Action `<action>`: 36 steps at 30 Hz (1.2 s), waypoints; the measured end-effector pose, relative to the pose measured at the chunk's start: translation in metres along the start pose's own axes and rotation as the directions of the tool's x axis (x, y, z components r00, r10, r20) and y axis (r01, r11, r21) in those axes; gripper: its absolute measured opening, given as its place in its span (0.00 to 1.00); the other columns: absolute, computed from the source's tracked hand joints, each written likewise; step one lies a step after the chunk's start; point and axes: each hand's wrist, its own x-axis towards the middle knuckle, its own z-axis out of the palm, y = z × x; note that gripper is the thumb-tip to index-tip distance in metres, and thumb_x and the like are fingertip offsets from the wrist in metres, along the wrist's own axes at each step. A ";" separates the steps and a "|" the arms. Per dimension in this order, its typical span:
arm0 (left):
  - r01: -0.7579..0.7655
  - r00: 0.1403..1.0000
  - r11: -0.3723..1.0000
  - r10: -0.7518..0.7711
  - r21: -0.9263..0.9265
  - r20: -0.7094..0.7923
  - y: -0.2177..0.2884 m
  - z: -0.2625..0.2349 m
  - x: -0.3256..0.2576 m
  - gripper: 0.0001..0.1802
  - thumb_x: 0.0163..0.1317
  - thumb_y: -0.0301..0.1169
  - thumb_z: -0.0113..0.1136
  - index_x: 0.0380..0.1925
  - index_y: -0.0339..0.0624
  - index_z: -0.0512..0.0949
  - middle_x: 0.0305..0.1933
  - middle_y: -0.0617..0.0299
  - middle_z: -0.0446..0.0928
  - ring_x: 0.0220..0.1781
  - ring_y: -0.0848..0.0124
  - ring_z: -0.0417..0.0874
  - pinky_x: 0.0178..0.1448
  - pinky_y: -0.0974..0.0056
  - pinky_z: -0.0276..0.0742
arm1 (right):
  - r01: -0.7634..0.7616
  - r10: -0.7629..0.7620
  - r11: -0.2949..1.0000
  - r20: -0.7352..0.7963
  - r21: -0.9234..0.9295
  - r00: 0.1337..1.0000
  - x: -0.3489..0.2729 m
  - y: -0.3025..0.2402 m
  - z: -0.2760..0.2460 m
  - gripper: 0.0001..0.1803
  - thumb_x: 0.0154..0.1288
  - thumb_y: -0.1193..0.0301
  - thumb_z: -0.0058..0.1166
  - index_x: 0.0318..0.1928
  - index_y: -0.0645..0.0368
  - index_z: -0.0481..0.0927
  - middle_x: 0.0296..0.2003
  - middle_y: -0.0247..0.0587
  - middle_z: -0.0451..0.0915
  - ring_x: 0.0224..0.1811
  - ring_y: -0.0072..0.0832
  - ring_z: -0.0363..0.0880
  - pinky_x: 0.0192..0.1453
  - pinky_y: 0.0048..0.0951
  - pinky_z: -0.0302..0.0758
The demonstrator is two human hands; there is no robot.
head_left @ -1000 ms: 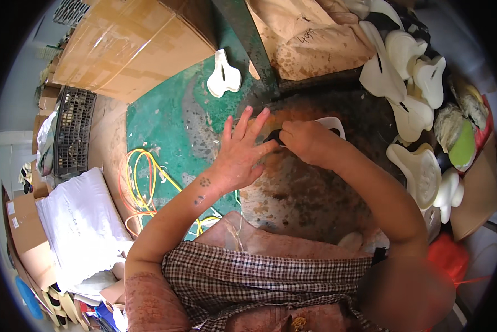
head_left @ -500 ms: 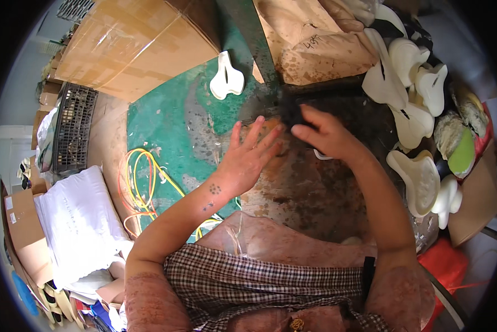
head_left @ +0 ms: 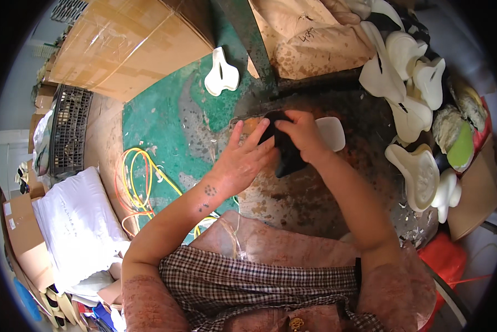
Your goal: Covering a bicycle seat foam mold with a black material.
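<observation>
Left hand [head_left: 240, 163] flat with fingers spread, right hand [head_left: 304, 135] curled beside it, both forearms extended forward.

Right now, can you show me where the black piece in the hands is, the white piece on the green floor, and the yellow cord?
black piece [head_left: 288, 160], head view, its lower end below the fingers
white piece [head_left: 221, 73], head view, its middle
yellow cord [head_left: 131, 182], head view, left side of the coil
</observation>
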 end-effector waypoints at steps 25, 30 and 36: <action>-0.020 0.989 0.696 -0.089 -0.717 -0.115 -0.010 -0.026 -0.002 0.34 0.36 0.31 0.65 0.52 0.47 0.74 0.60 0.54 0.64 0.75 0.48 0.40 0.71 0.39 0.38 | 0.740 -0.490 0.113 0.610 -0.663 0.623 -0.027 -0.062 -0.008 0.13 0.51 0.69 0.60 0.23 0.59 0.68 0.21 0.45 0.73 0.24 0.42 0.76 0.26 0.38 0.72; -0.084 0.993 0.314 -0.048 -0.946 -0.104 -0.023 -0.029 -0.001 0.42 0.38 0.31 0.66 0.60 0.43 0.66 0.71 0.54 0.52 0.76 0.53 0.38 0.74 0.52 0.35 | 0.627 -0.476 0.534 0.411 -0.567 0.777 -0.024 -0.063 -0.009 0.11 0.57 0.67 0.58 0.25 0.60 0.75 0.19 0.46 0.76 0.22 0.37 0.76 0.28 0.31 0.72; -0.145 0.944 -0.363 -0.329 -0.920 -0.019 0.002 -0.045 0.014 0.60 0.46 0.39 0.62 0.68 0.36 0.29 0.75 0.51 0.28 0.76 0.62 0.29 0.74 0.60 0.26 | 0.335 -0.331 0.942 -0.132 0.013 0.934 -0.015 -0.043 0.029 0.11 0.65 0.64 0.55 0.32 0.60 0.79 0.25 0.24 0.76 0.27 0.10 0.69 0.29 0.18 0.68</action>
